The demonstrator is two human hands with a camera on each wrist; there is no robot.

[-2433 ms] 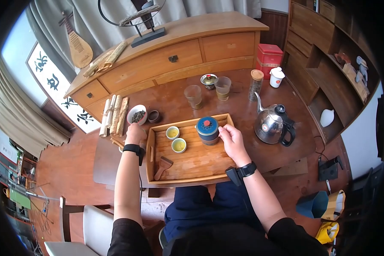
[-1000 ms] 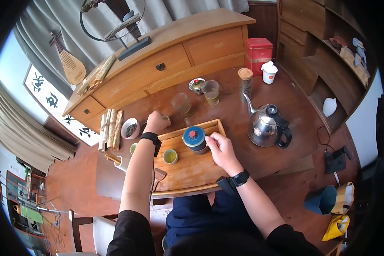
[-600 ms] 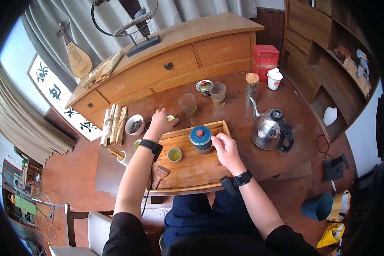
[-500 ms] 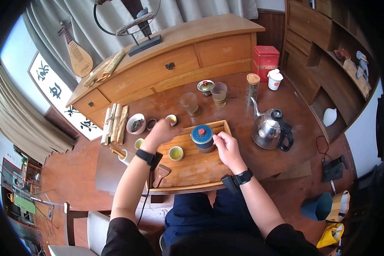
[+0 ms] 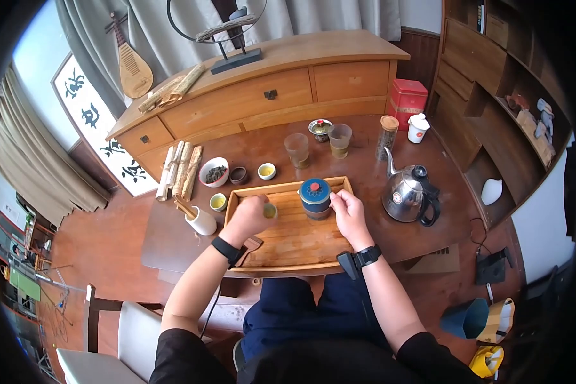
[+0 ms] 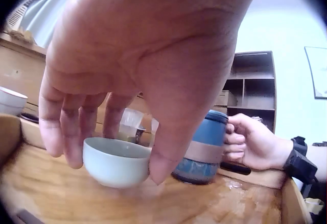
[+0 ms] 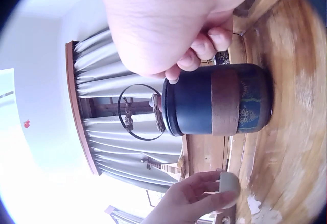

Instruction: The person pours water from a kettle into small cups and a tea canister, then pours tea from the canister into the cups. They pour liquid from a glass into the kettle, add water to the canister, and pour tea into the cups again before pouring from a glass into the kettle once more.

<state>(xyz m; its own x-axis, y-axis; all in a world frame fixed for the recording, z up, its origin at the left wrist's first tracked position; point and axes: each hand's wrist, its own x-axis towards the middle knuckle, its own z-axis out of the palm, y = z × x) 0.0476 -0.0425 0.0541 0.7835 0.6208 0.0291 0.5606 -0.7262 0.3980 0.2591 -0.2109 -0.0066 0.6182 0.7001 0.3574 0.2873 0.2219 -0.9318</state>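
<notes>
My left hand (image 5: 249, 216) is over the left half of the wooden tea tray (image 5: 294, 264), its thumb and fingertips pinching a small pale teacup (image 6: 116, 164) by its sides. Yellow-green tea shows inside that cup in the head view; the left wrist view has it close over the tray boards. With my right hand (image 5: 350, 214) I grip the handle side of a blue lidded mug (image 5: 315, 198) with a red knob, upright at the tray's back right; the fingers hide its handle. Beyond the tray's back rim stands a filled teacup (image 5: 267, 171), and another teacup (image 5: 218, 202) is left of the tray.
A brown brush (image 5: 252, 246) lies in the tray near my left wrist. Left stand a white holder (image 5: 201, 222) with wooden tools, a tea-leaf bowl (image 5: 214, 171) and a dark cup (image 5: 238, 175). Two glasses (image 5: 297, 152) are behind, a steel kettle (image 5: 404, 195) right.
My left hand has let go of one teacup behind the tray, come back toward me and taken hold of the cup in the tray. My right hand stays on the mug.
</notes>
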